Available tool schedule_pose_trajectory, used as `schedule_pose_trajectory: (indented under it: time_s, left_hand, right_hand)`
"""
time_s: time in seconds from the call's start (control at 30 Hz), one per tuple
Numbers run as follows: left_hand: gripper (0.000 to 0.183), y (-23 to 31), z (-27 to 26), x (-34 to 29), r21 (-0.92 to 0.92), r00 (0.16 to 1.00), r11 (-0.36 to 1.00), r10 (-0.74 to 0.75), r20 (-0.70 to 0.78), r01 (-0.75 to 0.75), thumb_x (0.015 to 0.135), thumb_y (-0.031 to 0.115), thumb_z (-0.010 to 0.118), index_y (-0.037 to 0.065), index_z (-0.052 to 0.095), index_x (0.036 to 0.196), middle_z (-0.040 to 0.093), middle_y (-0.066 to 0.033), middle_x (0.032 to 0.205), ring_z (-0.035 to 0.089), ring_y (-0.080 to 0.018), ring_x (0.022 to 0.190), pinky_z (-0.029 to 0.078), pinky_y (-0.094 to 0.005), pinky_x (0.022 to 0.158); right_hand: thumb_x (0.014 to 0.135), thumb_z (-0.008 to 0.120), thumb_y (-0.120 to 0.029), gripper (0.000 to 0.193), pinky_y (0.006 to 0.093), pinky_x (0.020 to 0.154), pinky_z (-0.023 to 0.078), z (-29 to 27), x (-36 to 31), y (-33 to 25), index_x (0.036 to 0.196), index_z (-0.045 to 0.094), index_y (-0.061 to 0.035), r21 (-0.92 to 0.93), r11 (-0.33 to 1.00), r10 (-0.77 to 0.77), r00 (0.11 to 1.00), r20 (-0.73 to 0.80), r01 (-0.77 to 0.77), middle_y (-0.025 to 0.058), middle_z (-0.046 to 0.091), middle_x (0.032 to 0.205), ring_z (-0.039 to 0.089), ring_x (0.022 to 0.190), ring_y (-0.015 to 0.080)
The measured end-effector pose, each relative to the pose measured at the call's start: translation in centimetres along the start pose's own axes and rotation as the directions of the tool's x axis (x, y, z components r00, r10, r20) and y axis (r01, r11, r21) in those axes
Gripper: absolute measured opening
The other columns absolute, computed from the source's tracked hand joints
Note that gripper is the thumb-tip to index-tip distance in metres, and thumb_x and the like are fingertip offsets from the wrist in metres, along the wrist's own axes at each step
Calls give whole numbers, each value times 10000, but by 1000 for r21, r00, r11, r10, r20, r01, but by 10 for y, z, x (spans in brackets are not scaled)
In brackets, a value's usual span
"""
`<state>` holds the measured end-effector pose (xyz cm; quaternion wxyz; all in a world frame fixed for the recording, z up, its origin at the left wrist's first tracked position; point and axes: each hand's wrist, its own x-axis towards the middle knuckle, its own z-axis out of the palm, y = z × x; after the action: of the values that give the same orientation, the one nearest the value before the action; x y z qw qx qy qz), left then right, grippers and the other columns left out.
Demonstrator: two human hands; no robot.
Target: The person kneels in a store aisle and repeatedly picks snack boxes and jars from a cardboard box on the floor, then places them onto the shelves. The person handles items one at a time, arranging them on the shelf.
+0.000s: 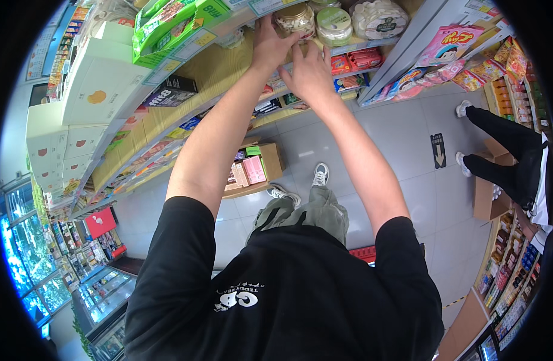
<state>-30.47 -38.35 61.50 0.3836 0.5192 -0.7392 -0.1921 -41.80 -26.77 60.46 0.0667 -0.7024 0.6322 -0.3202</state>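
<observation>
On the wooden shelf ahead stands a clear round jar point(295, 21) with pale contents. My left hand point(273, 44) is wrapped against its left side, with the thumb across its front. Just below the jar, my right hand point(310, 73) rests at the shelf's front edge, its fingers stretched out and slightly apart. Its fingertips are near the jar's base; whether they touch it I cannot tell. To the right sit a jar with a green-and-white label point(335, 26) and a wider jar of white pieces point(379, 19).
Green snack boxes point(171, 27) and white cartons point(90, 99) line the shelf at left. Below, an open cardboard box point(270, 162) of packages stands on the floor by my feet. Hanging snack bags point(451, 45) are at right. Another person's legs point(499, 138) show beyond, beside a carton.
</observation>
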Motion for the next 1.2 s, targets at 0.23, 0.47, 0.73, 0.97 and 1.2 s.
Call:
schedule_pose_trajectory:
  time_s: [0.23,0.47,0.73,0.97,1.2]
  left_hand:
    - [977,-1,0,-2,54,999,998,23,-30,-21,739,293,975,-23,462,1508,602,-196,1397,678,-299,1204,582,-418,1018]
    - [964,3,0,-10,-71,999,996,-45,8,46,774,258,946,-31,416,1525,575,-216,1420,655,-314,1246,583,-419,1006]
    - [547,8,-48,-150,-337,979,922,-204,2,193,1032,70,662,-35,400,1500,645,-174,1313,692,-229,1150,582,-345,948]
    - [343,-123,-162,-510,340,577,693,-719,387,636,989,254,671,-8,684,1210,733,-251,1178,741,-352,988,585,-445,873]
    - [357,-108,-318,-818,562,-441,-325,-894,80,761,974,299,626,47,775,1177,784,-212,1003,773,-322,884,607,-408,746]
  right_hand:
    - [886,771,-412,837,627,1222,276,7,1,-2,1516,474,52,-35,999,4,1000,-20,-5,342,503,1373,581,1278,477]
    - [896,757,-419,828,629,1232,271,4,3,-6,1515,490,63,-62,995,81,994,71,-77,367,463,1462,514,1382,482]
    - [907,755,-332,670,609,1237,283,-7,-3,-12,1432,577,44,-92,994,53,998,-39,-57,307,516,1482,483,1428,444]
    - [932,677,-116,337,499,1053,511,74,-197,69,1256,659,-29,300,954,6,999,46,-20,215,645,1285,625,1211,428]
    - [1026,597,-354,345,524,832,501,72,-590,247,1211,653,-69,-809,459,589,-555,587,-368,158,611,1090,608,992,337]
